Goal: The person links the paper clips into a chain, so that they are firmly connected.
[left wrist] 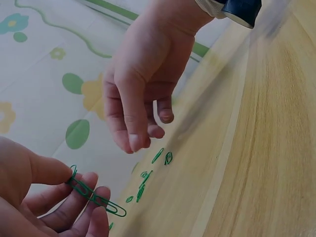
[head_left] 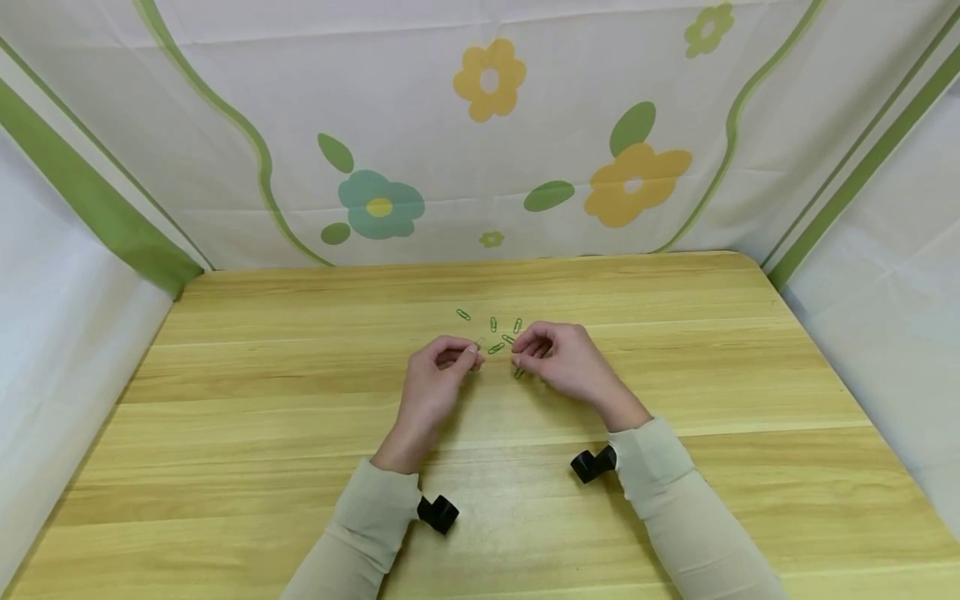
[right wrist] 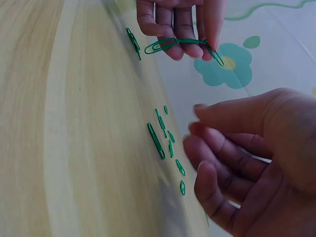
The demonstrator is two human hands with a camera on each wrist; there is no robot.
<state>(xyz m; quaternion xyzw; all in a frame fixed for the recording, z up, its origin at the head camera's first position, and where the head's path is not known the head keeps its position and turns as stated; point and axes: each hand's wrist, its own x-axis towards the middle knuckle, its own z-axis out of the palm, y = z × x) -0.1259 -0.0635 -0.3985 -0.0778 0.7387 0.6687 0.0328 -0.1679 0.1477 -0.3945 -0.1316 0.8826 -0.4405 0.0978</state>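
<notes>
My left hand (head_left: 438, 379) pinches a short chain of linked green paper clips (left wrist: 111, 206) between thumb and index finger, its free end sticking out past the fingers. To the right, my right hand (head_left: 562, 358) hovers low over the table with loosely bent fingers and nothing held; thumb and index tips are slightly apart in the right wrist view. Between and beyond the hands lie several loose green paper clips, one of them (head_left: 496, 348) in the middle and another (head_left: 463, 315) farthest left. One more paper clip (head_left: 519, 372) lies below the right fingertips, partly hidden by them.
The wood-grain table (head_left: 262, 417) ends at a white flowered cloth (head_left: 450, 158) hanging behind it. White cloth also hangs at both sides. A black wrist camera (head_left: 441, 514) sticks out from the left sleeve, another black camera (head_left: 588, 467) from the right.
</notes>
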